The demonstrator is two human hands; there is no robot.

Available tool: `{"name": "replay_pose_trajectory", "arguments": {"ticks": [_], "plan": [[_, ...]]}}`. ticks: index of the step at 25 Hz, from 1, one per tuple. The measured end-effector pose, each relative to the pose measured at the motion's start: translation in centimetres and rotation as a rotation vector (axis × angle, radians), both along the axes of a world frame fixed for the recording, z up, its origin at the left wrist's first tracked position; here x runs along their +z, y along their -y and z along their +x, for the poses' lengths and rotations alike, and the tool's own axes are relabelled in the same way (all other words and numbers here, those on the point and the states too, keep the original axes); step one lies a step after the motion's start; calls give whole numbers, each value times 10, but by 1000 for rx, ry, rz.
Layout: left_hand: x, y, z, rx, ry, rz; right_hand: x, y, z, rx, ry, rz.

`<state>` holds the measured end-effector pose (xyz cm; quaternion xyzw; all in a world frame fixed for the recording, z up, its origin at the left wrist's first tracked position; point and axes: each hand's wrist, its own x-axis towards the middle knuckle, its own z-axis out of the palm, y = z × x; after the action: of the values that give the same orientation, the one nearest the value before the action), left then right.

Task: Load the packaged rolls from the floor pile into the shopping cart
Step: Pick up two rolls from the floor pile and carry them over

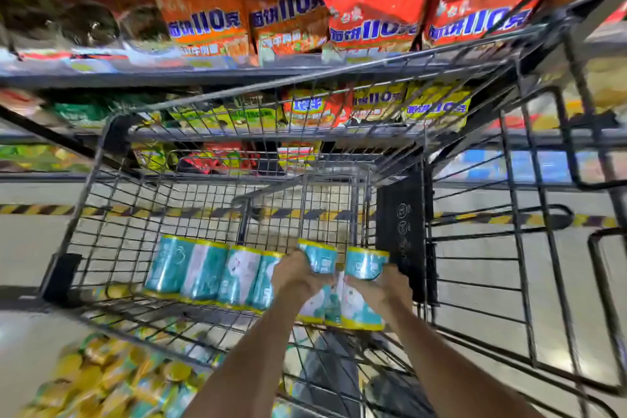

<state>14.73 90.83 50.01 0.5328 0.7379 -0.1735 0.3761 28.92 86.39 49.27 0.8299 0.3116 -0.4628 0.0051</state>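
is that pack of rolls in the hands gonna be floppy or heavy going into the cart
Likely floppy: the held pack seems to buckle between the left hand and right hand. Probably light for its size, held out at arm's length. Its glossy film may slip.

The wire shopping cart (237, 136) stands on the pale floor (27, 248). One pack of rolls (207, 270), blue-green with yellow ends, lies on its side on the cart's wire bottom. A second pack (364, 265) is just to its right; I cannot tell if it rests on the wires. More rolls lie in a pile (112, 377) on the floor by the cart. Yellow-and-black tape (34, 209) runs across the floor. Behind, the shelves (203, 73) hold snack bags (373, 20).
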Motion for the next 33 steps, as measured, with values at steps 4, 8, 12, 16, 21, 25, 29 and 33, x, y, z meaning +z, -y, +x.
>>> {"name": "replay_pose_trajectory", "arguments": {"ticks": [4,8,12,16,21,25,29,33], "plan": [[-19,10,-1,16,-7,-57,-23,18,-17,-32,5,-65],[-33,19,4,1,2,-60,-33,26,-25,-42,84,-57],[-40,22,0,-45,-19,-63,-44,25,-32,-57,73,-47],[-45,25,-2,-64,-15,-45,-57,26,-25,-39,42,-50],[-49,25,-1,-20,-2,-56,-58,29,-24,-4,51,-46],[-30,13,2,-178,-40,17,-32,25,-23,221,173,47],[14,-15,2,-400,-69,158,9,-2,-19,525,202,231],[54,-34,2,-442,-102,303,48,-41,-9,837,236,380]]}}
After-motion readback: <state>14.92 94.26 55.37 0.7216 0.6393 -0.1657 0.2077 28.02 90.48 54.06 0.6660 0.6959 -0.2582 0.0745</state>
